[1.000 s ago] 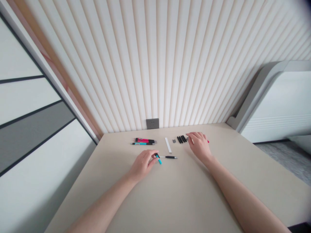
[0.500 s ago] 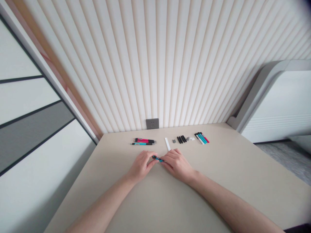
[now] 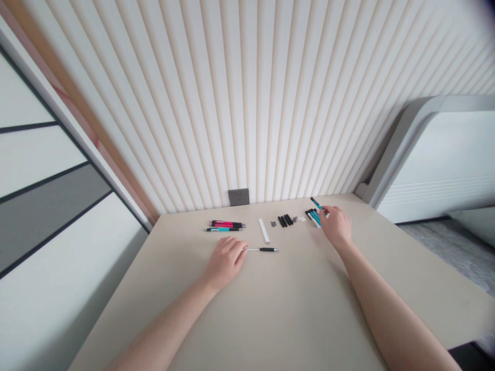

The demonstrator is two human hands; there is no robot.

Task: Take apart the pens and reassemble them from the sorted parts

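My left hand (image 3: 225,260) rests on the beige table (image 3: 278,309), fingers curled, its fingertips at the white end of a thin pen refill with a black grip (image 3: 263,249). My right hand (image 3: 335,225) is far right at the back, pinching a teal pen barrel (image 3: 315,203) tilted up over a small heap of teal and black barrels (image 3: 313,216). Beside them lie several black grip sleeves (image 3: 285,220), small grey bits (image 3: 274,223) and a white stick (image 3: 263,230). Assembled red and teal pens (image 3: 225,225) lie at the back left.
A grey wall socket (image 3: 238,197) sits in the ribbed wall behind the table. A white and grey unit (image 3: 436,159) stands to the right. Panelled white and grey cupboard fronts (image 3: 46,206) run along the left.
My right hand left the middle, carried the teal barrel to the back right and holds it over the heap. The refill lies bare again by my left hand.
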